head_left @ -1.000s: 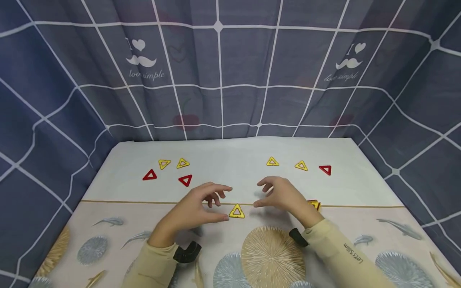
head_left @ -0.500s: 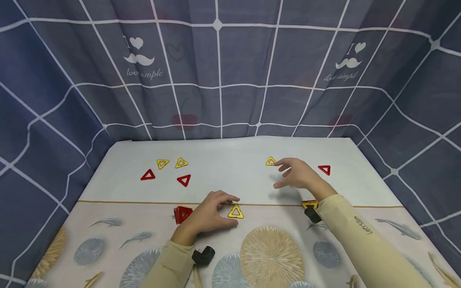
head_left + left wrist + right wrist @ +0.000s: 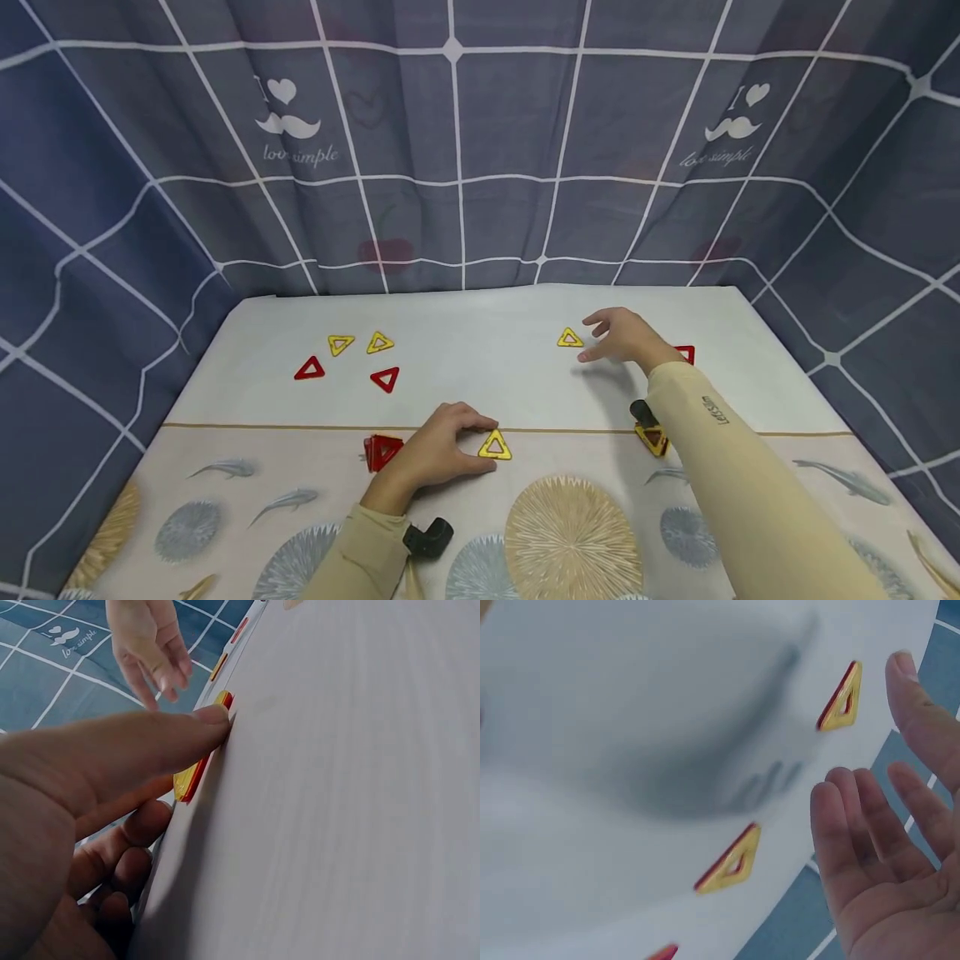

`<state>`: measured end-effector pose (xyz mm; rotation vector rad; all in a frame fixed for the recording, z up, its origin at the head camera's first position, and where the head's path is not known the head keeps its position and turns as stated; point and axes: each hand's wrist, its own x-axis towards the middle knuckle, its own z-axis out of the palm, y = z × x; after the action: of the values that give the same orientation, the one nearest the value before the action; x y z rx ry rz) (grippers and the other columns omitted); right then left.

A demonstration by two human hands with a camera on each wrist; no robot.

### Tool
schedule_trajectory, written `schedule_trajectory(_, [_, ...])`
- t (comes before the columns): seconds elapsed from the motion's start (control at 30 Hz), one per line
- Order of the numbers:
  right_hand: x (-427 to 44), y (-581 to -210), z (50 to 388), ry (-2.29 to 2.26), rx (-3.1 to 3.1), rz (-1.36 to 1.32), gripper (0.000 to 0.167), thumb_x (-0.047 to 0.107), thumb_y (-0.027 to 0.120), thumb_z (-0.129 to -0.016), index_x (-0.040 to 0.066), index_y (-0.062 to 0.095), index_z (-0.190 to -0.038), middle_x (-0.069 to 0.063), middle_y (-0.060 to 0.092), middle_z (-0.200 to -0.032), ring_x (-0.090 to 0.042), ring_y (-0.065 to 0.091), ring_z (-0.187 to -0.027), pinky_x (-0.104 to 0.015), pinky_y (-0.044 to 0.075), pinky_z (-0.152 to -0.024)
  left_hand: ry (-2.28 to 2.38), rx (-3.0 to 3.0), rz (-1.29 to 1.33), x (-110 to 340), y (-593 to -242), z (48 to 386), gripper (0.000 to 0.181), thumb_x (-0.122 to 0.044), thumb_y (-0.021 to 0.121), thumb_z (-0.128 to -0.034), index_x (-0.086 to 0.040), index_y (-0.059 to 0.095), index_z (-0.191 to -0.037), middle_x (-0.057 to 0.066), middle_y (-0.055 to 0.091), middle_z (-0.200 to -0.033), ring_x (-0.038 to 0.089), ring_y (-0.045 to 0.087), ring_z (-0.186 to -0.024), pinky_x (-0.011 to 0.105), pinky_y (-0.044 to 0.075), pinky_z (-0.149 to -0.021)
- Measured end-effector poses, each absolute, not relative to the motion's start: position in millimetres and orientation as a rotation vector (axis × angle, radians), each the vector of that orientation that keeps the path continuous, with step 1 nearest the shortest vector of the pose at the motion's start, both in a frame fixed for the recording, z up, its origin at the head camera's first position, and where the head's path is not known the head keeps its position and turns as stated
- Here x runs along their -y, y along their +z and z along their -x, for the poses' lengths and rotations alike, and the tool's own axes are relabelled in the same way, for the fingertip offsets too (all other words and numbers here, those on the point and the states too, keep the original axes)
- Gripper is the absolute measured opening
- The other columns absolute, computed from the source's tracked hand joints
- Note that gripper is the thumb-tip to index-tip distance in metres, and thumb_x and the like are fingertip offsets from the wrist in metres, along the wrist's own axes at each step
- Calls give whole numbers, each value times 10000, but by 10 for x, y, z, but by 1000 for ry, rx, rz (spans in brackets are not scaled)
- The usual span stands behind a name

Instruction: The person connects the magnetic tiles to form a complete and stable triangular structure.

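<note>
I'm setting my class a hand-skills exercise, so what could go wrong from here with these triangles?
The left hand is close to the red pile, so pulling back might knock it. In the head view, the black camera beside the right sleeve shows right by the yellow pile; lowering it could scatter that pile. The near yellow triangle looks thin, so a grip on it might slip.

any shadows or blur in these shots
Head view: the right hand casts a soft shadow on the white tabletop; left wrist view: a dark shadow lies beside the left hand; right wrist view: a broad, soft-edged shadow with finger streaks, yellow triangles fairly sharp.
</note>
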<state>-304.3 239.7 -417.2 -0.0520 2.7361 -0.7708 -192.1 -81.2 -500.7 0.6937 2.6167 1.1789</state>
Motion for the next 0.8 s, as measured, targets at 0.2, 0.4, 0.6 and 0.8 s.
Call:
schedule_trajectory(0.2, [-2207,-4260,3170,-763,-2757,38,725,234,864,-811,18,538,-1422,-233,592,-1322,-381,532,-1217,-512,389,-1048,1194,-2602,-679,824,-4996,1906,440,-278,873,-789,-183,737,-1197,-110,605,-1089,150,500,-1112,415,451,-958])
schedule_trajectory(0.4, [-2212,-4365,3218,-748,-2768,41,693,132,821,-838,28,512,-1449,-260,531,-1383,-425,456,-1305,-553,303,-1109,1209,-2584,-671,812,-4990,1908,431,-266,877,-786,-184,743,-1188,-103,602,-1080,164,495,-1117,426,448,-957])
schedule_trajectory(0.6, [-2239,-4428,3236,-632,-2752,67,695,106,782,-873,13,461,-1483,-263,543,-1349,-402,508,-1245,-561,334,-1088,1206,-2582,-690,808,-5004,1916,437,-278,882,-782,-187,745,-1187,-107,605,-1074,160,496,-1108,422,444,-959])
schedule_trajectory(0.8, [-2136,-4459,3215,-645,-2778,28,733,304,756,-898,-62,449,-1454,-260,540,-1347,-389,491,-1251,-550,332,-1086,1205,-2586,-693,817,-5003,1922,436,-279,878,-787,-193,743,-1192,-109,611,-1082,153,495,-1112,416,442,-961])
